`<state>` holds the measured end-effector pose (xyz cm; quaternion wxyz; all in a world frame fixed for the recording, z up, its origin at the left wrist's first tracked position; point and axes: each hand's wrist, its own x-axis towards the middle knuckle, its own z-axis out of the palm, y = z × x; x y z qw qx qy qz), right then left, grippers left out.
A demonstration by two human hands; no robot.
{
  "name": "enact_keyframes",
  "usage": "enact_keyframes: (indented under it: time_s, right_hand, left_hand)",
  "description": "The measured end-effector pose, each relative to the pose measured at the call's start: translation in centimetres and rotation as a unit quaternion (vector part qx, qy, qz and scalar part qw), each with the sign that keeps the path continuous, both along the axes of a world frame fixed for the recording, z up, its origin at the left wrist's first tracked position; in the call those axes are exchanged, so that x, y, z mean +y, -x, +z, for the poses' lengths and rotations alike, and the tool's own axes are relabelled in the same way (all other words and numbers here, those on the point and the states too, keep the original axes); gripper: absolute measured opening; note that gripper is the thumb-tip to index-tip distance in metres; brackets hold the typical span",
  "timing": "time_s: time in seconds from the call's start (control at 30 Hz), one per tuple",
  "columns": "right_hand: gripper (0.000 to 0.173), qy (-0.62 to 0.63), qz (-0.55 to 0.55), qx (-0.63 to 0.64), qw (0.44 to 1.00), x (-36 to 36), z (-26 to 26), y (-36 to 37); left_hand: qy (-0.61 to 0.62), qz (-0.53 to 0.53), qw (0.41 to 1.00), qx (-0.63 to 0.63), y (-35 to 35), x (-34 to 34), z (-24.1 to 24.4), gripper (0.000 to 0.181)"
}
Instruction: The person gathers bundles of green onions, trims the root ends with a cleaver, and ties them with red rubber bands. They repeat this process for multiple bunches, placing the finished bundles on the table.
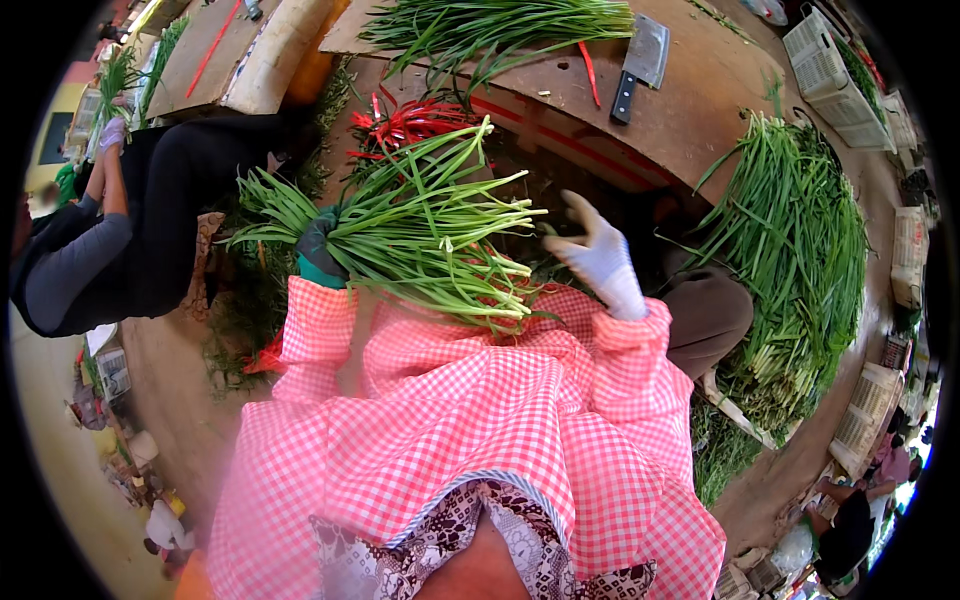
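My left hand (321, 244), in a dark green glove, grips a loose bunch of garlic chives (420, 225) around its leafy part. The pale stem ends fan out to the right, above my lap. My right hand (596, 247), in a whitish work glove, is raised just right of the stem ends with its fingers apart and nothing in it. Red plastic ties (405, 127) lie in a heap beyond the bunch. A cleaver (637, 67) with a black handle rests on the wooden board (697, 105) in front of me, beside another pile of chives (510, 22).
A large heap of chives (795, 255) stands at my right. Plastic crates (832, 82) are at the far right. A co-worker (150, 202) in dark clothes sits close on the left, holding greens. Plant scraps (255, 315) litter the floor.
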<state>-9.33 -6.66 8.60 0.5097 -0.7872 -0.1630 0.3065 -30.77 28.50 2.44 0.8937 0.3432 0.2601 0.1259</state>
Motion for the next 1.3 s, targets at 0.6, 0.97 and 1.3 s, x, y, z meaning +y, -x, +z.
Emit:
enact_keyframes:
  time_s: [0.6, 0.97, 1.3]
  right_hand:
    - [0.061, -0.046, 0.013, -0.119, 0.992, 2.2, -1.7, 0.2]
    - [0.024, 0.014, -0.181, 0.058, 0.982, -4.9, -1.9, -2.3]
    - [0.036, -0.050, 0.075, 0.038, 0.995, 3.5, 0.7, -1.1]
  left_hand:
    - [0.018, 0.059, 0.998, 0.027, 0.1, 0.6, -1.9, 0.038]
    - [0.053, 0.039, 0.998, -0.003, 0.7, 0.1, -1.4, 0.036]
    - [0.018, 0.047, 0.999, 0.001, 0.5, -0.5, -0.7, 0.037]
